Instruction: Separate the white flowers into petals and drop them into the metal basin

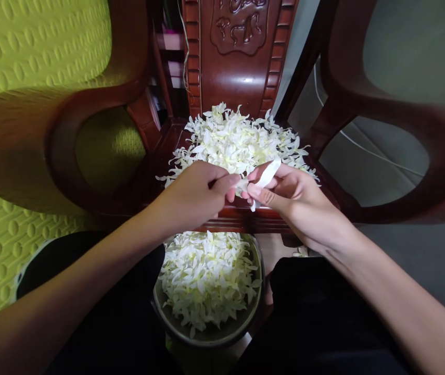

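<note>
White flower (263, 176) pinched between left hand (194, 192) and right hand (288, 195)

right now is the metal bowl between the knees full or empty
Nearly full: the metal bowl holds a heap of white flower petals that hides most of its inside, leaving only the near rim and wall bare.

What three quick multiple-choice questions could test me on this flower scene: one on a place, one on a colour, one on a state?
1. Where does the bowl sit?
A. on the chair seat
B. below the hands, between the person's legs
C. on a shelf

2. What colour are the flowers piled on the chair seat?
A. red
B. purple
C. white

3. What are the hands doing?
A. both pinch one flower
B. both lie flat
C. one lifts the bowl

Answers: B, the bowl lies under the wrists; C, the pile is white; A, left hand and right hand meet on one flower.
</note>
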`<action>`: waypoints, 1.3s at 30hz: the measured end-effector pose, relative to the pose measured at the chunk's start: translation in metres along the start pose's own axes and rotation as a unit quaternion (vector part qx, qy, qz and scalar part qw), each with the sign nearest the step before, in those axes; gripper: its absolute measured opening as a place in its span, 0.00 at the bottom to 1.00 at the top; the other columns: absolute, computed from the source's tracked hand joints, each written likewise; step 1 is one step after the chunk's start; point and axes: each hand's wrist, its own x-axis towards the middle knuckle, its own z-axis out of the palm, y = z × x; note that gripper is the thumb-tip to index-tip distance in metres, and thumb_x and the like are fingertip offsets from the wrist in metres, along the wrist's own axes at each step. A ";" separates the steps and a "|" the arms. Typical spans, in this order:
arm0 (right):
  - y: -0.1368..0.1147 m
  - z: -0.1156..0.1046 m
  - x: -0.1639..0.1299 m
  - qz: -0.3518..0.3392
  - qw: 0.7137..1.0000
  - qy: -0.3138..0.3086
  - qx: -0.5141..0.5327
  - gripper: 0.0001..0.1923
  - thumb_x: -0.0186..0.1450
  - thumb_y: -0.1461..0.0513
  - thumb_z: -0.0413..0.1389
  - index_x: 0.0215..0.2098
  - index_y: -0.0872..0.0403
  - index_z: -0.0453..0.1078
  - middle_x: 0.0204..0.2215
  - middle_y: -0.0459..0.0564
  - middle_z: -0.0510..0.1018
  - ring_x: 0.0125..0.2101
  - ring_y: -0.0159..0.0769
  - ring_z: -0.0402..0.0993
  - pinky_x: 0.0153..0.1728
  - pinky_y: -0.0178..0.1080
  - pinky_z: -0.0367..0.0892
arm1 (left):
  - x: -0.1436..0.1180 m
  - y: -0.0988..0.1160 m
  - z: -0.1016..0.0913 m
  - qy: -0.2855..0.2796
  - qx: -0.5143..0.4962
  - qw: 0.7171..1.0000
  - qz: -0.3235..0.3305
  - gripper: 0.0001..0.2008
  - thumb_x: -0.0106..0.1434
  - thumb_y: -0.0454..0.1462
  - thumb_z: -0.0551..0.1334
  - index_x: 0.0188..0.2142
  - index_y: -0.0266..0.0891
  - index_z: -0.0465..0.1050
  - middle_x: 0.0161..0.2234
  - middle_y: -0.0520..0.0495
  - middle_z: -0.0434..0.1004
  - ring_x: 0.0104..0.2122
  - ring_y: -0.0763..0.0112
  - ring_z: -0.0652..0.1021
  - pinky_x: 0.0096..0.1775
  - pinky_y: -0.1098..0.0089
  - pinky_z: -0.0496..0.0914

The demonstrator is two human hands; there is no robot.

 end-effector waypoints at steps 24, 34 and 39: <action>0.006 -0.010 0.006 -0.026 0.975 -0.114 -0.191 0.12 0.60 0.55 0.60 0.32 0.56 0.78 0.25 0.46 0.77 0.27 0.33 0.70 0.30 0.37 0.64 | -0.002 0.001 0.004 0.102 -0.010 0.994 0.036 0.09 0.60 0.39 0.58 0.32 0.38 0.76 0.30 0.49 0.77 0.29 0.70 0.75 0.32 0.70 0.67; 0.003 -0.005 -0.001 -0.073 0.973 -0.135 -0.170 0.10 0.63 0.58 0.58 0.37 0.54 0.77 0.33 0.49 0.78 0.34 0.36 0.72 0.38 0.38 0.66 | 0.007 0.000 -0.005 -0.008 -0.228 0.973 -0.039 0.05 0.54 0.33 0.61 0.23 0.36 0.74 0.19 0.54 0.70 0.21 0.79 0.69 0.23 0.78 0.63; 0.005 -0.006 -0.001 -0.065 0.967 -0.105 -0.224 0.12 0.63 0.56 0.57 0.29 0.57 0.74 0.26 0.47 0.76 0.28 0.33 0.69 0.30 0.35 0.62 | 0.004 0.000 -0.002 0.069 -0.101 0.992 0.001 0.06 0.55 0.36 0.60 0.25 0.38 0.76 0.21 0.53 0.75 0.22 0.75 0.72 0.24 0.76 0.63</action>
